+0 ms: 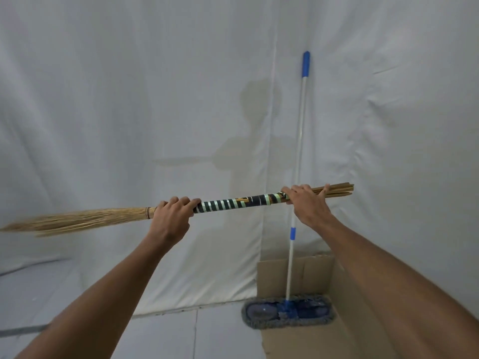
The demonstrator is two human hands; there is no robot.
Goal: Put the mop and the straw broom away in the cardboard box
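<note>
I hold the straw broom [233,203] level in the air with both hands. Its bristles point left and its taped handle is striped black and green. My left hand [172,218] grips it where the bristles meet the tape. My right hand [308,203] grips near the bare stick ends on the right. The mop [298,156] stands upright against the white sheet, its blue flat head [287,310] resting in the open cardboard box [318,275] at the lower right. My right forearm hides part of the box.
A white sheet [155,99] hangs as a backdrop, and white covering lies on the floor [77,294]. My shadow falls on the sheet behind the broom.
</note>
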